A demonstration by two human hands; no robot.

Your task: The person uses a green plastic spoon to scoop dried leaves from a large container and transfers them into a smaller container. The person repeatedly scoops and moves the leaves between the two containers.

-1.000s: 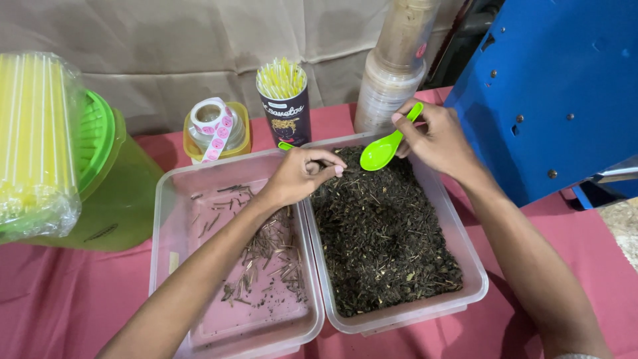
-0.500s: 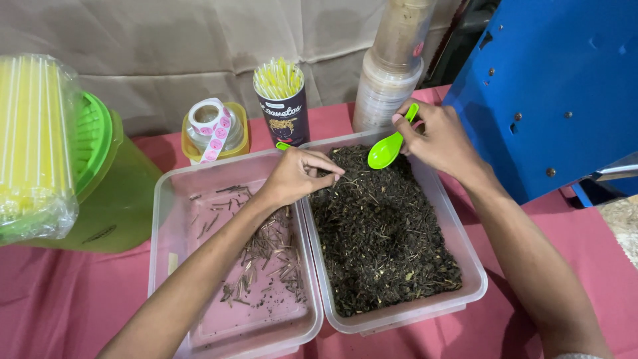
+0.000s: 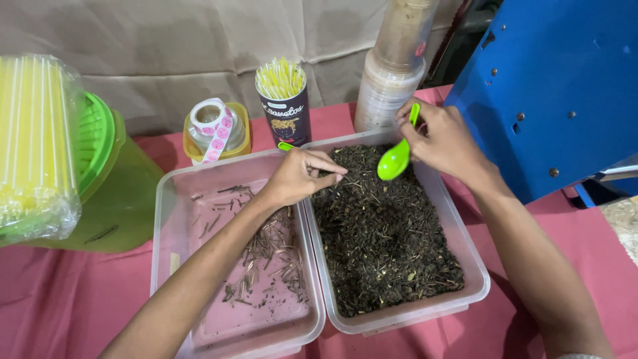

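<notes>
The right hand (image 3: pixel 442 139) grips a green plastic spoon (image 3: pixel 397 154) above the dried-leaf tub (image 3: pixel 478 279), while the left hand (image 3: pixel 299 176) fingertips (image 3: pixel 337 172) pinch together over the leaves.

My spoon (image 3: pixel 396 158): lime green. Loose mix (image 3: pixel 385 233): dk brown/black. Both tubs (image 3: pixel 174 219): clear. Bench (image 3: pixel 60 299) cloth: pink-red. Straws (image 3: pixel 32 133): yellow. Panel (image 3: pixel 558 86): blue.

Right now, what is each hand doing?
Left hand: fingers pinched together over the dark leaf tray; contents cannot be told.
Right hand: closed on the green spoon.
</notes>
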